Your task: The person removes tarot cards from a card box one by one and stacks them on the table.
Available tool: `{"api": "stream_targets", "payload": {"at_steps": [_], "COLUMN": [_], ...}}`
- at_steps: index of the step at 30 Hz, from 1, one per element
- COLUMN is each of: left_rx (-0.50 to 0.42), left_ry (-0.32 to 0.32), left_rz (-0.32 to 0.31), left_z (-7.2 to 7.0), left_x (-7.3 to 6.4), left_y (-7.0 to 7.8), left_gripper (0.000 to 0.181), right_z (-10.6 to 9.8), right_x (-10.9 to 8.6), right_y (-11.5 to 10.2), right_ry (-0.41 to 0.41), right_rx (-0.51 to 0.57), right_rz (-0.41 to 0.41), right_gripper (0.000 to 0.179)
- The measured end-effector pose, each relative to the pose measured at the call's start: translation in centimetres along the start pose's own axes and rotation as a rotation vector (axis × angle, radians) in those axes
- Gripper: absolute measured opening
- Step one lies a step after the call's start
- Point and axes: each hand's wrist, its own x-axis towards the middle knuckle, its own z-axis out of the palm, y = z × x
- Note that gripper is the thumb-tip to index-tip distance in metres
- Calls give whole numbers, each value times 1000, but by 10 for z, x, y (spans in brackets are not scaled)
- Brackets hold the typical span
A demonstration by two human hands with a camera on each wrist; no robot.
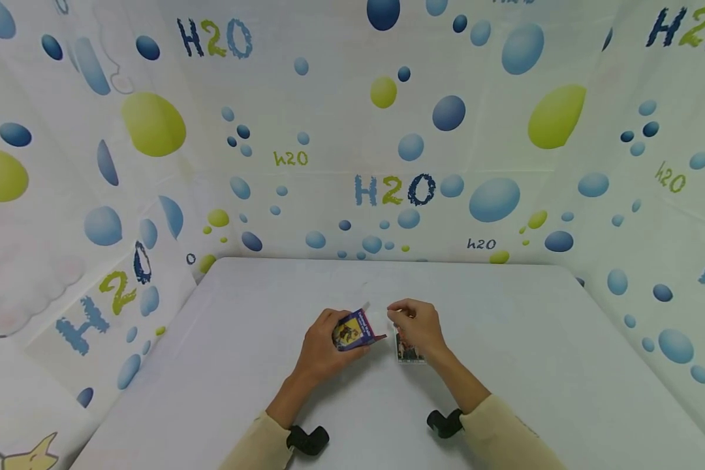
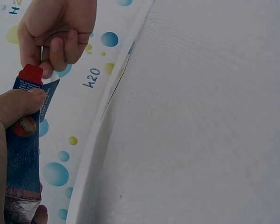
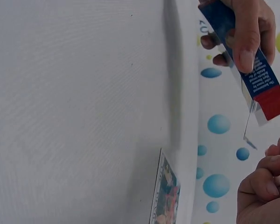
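My left hand (image 1: 323,346) grips a small dark blue card box (image 1: 354,329) with a yellow picture on its front. Its end is open toward the right, with a red flap (image 3: 271,103) sticking out and a bent pale flap beside it. The thumb lies along one side in the left wrist view. My right hand (image 1: 420,323) hovers near the open end with its fingers curled and the fingertips close to the flap; I cannot tell whether they pinch anything. Below it, a white-bordered picture card (image 1: 410,354) lies on the table, partly covered by this hand in the head view.
The white table (image 1: 505,313) reaches back to a wall sheet (image 1: 329,98) printed with blue and green bubbles and H2O lettering. Black wrist devices (image 1: 308,441) sit by both beige sleeves (image 1: 508,434).
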Motion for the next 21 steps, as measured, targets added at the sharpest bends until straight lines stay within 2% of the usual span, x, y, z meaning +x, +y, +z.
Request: {"api": "stream_targets", "payload": {"at_steps": [6,14,21], "left_rx": [0,-14,-9], "left_ry": [7,14,2], "left_rz": [18,36,37], "left_z": [0,-1,0], "left_x": [0,-1,0], "left_y": [-3,-4,-6], "left_gripper": [72,70,70], "right_z": [11,25,30], "right_x": [-3,-6,-7], "right_y": [-9,-12,-14], "right_ry": [-54,-112,-94], "right_rx": [43,3,-37], "right_rz": [-37,-97,-94], "right_gripper": [13,10,12]}}
